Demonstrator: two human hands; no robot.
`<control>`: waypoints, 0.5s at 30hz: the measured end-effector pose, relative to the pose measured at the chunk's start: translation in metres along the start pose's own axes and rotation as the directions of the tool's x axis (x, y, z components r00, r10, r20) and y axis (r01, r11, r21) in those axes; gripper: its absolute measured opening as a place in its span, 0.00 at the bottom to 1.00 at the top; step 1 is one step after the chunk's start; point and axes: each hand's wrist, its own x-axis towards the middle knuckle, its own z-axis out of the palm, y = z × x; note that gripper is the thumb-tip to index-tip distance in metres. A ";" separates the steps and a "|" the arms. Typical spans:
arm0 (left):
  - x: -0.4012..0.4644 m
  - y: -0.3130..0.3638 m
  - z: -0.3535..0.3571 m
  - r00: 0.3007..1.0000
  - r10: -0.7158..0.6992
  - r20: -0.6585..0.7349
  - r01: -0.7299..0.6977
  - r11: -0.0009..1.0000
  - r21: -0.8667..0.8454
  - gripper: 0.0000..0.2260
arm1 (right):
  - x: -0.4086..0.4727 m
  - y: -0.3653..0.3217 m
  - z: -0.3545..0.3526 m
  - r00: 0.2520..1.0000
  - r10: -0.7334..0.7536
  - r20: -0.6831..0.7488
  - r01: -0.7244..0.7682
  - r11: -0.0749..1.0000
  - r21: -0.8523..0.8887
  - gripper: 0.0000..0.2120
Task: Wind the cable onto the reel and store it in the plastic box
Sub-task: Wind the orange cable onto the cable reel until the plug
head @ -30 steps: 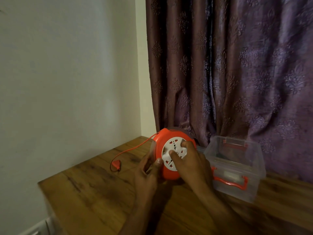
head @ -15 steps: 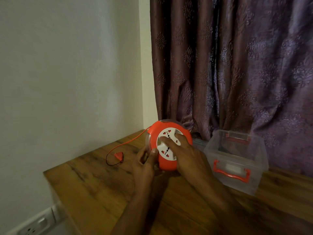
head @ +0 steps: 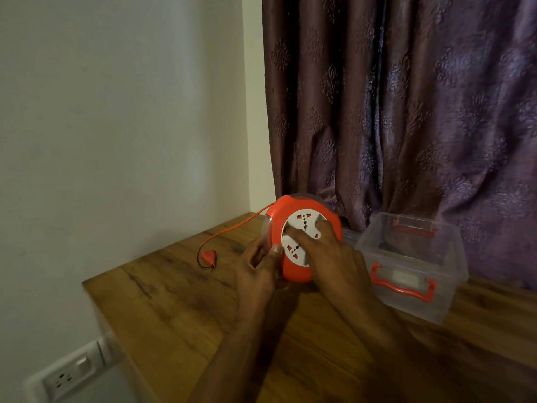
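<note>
While my left hand (head: 257, 269) grips the orange cable reel (head: 293, 242) upright on the wooden table (head: 174, 309), my right hand (head: 325, 251) presses and turns its white socket face. Less cable (head: 232, 228) lies out than a second ago, and its plug (head: 209, 255) sits nearer, so winding is nearly done. Just right, the plastic box (head: 412, 266) stands open.

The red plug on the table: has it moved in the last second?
Yes. The red plug has slid along the table toward the reel, the loose cable now shorter.
</note>
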 end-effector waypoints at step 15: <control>0.000 -0.006 0.002 1.000 0.025 0.000 -0.025 1.000 0.016 0.19 | 0.002 0.004 0.002 0.947 0.261 -0.186 -0.213 0.947 0.240 0.35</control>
